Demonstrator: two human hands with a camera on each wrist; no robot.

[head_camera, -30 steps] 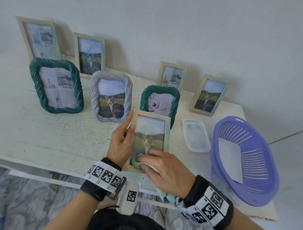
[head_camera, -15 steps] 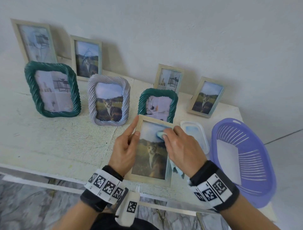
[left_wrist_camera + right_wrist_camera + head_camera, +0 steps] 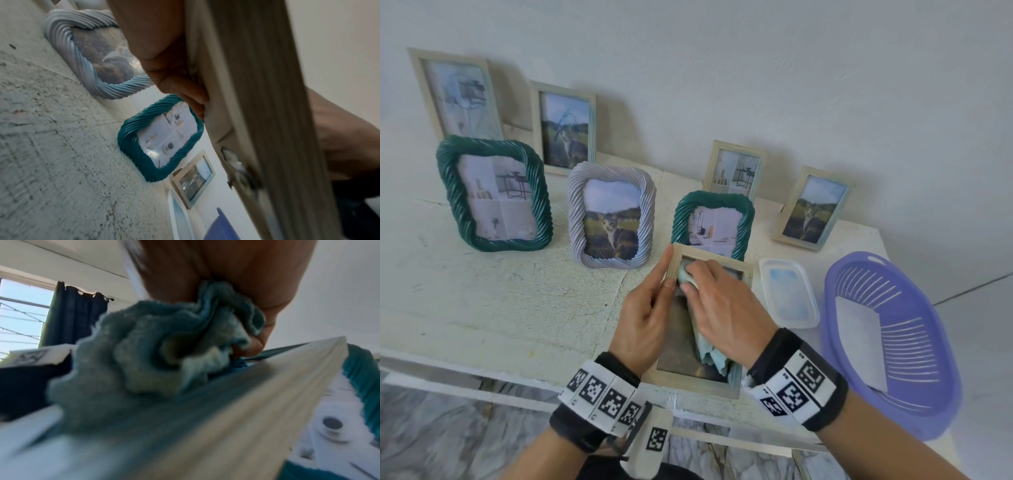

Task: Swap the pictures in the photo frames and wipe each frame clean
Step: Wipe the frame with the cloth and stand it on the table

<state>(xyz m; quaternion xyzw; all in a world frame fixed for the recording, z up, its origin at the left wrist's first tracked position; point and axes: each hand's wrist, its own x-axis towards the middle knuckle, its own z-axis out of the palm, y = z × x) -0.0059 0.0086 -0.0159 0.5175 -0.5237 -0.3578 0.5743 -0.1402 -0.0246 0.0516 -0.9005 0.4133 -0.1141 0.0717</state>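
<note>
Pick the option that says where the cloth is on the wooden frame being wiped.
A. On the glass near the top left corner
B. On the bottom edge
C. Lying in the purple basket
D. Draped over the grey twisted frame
A: the right hand presses the cloth onto the glass at the top left corner of the wooden frame, which the left hand steadies.

Pale wooden frame [image 3: 736,386], light-teal cloth [image 3: 714,358], lilac basket [image 3: 941,349]

Fingers [image 3: 185,91] on wooden frame [image 3: 257,113]
</note>
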